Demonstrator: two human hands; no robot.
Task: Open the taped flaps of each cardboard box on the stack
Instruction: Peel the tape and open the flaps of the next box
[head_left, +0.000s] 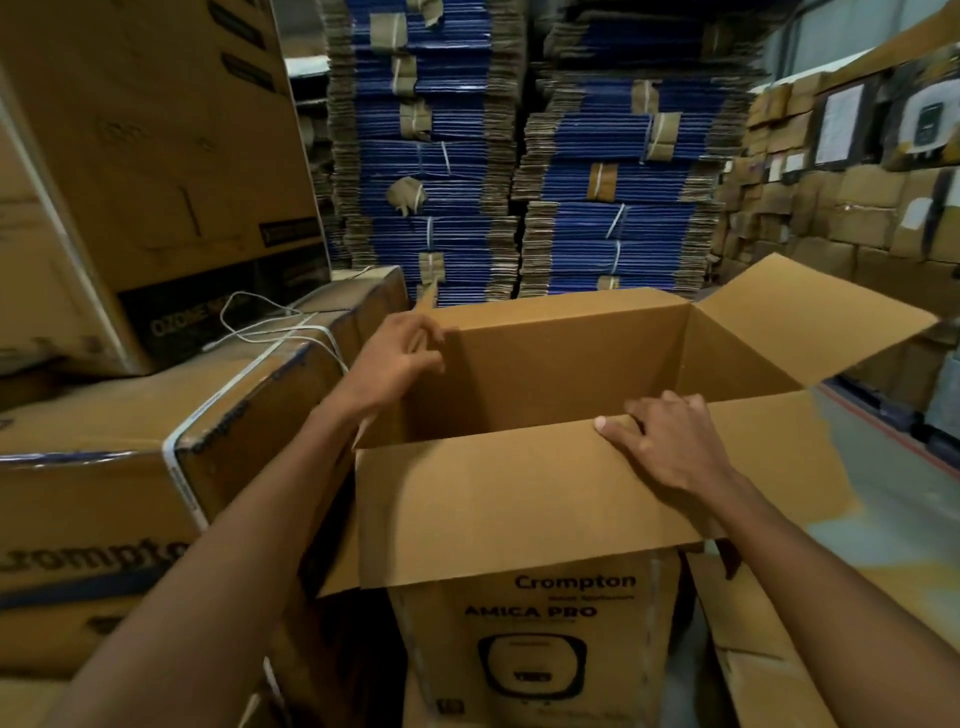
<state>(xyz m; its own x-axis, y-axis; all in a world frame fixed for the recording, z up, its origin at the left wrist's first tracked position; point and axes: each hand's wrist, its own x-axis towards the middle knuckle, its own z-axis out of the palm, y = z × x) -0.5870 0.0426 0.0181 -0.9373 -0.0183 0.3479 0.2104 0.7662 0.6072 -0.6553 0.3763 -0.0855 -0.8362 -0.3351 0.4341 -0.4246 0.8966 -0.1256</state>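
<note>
An open brown cardboard box (561, 613) printed "Crompton AMICA PRO" stands right in front of me. Its near flap (493, 499) is folded out toward me, and the right flap (810, 322) stands up and outward. The inside looks empty. My left hand (400, 353) grips the left flap at the box's far left corner, fingers curled over its edge. My right hand (670, 441) holds the top edge of the near flap, thumb on its outer face and fingers hooked over the edge.
Strapped "Crompton" cartons (156, 467) are stacked at my left, with a larger box (156, 156) above them. Tall bundles of flattened blue cartons (519, 182) rise behind the box. Shelves of small boxes (857, 197) line the right wall. Flat cardboard (779, 649) lies at lower right.
</note>
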